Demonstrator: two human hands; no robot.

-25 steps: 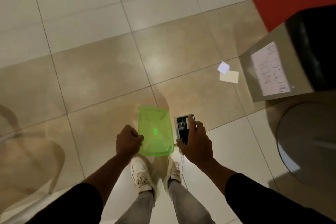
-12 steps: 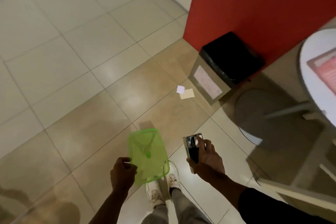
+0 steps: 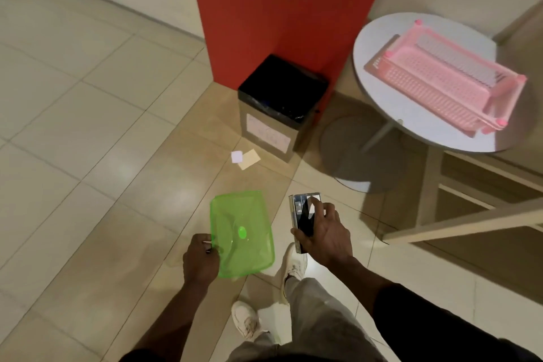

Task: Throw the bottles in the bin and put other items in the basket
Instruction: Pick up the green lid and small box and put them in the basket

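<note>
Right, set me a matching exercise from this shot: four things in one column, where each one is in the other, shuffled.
Things:
1. green plastic container
2. dark box
3. pink basket
4. bin

Places:
A. held in the right hand
B. on the floor, against the red pillar
C. gripped by its edge in the left hand
D. on the round table

Pairs: 1-C, 2-A, 3-D, 4-B
</note>
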